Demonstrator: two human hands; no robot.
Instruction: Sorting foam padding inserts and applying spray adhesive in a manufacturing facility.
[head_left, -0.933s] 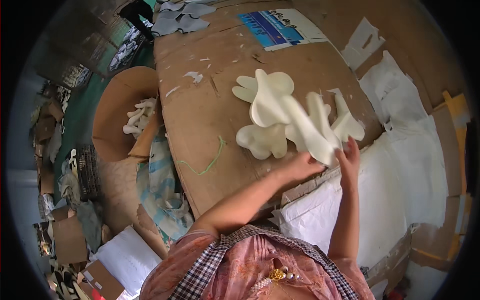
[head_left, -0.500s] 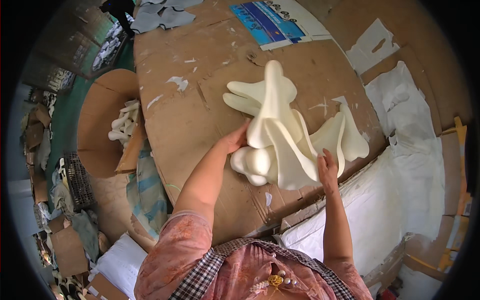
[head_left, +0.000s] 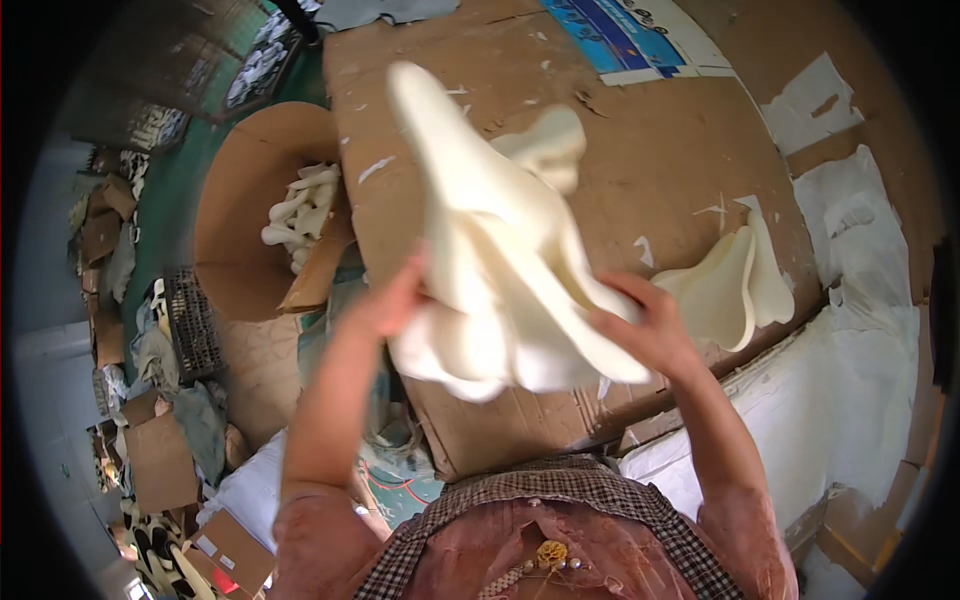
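Observation:
Between my hands is a bundle of cream, saddle-shaped foam pads, nested together with their long noses pointing away and to the left. My left hand, smeared by motion, grips the bundle's left side. On the right, my right hand is closed around the edge of a pad, with its thumb and fingers on opposite faces. Part of another cream foam pad shows just behind the bundle. Two more loose pads lie on the cardboard-covered table, to the right of my right hand.
At the table's left stands an open cardboard carton with several cream foam pieces inside. A black plastic crate is beside it. White sheeting covers the right side. A blue printed cardboard sheet lies at the far edge.
The bundle has been picked up off the table and has swung to the left, its noses tilting left. Pads at the right stay behind. The whole view has shifted leftward.

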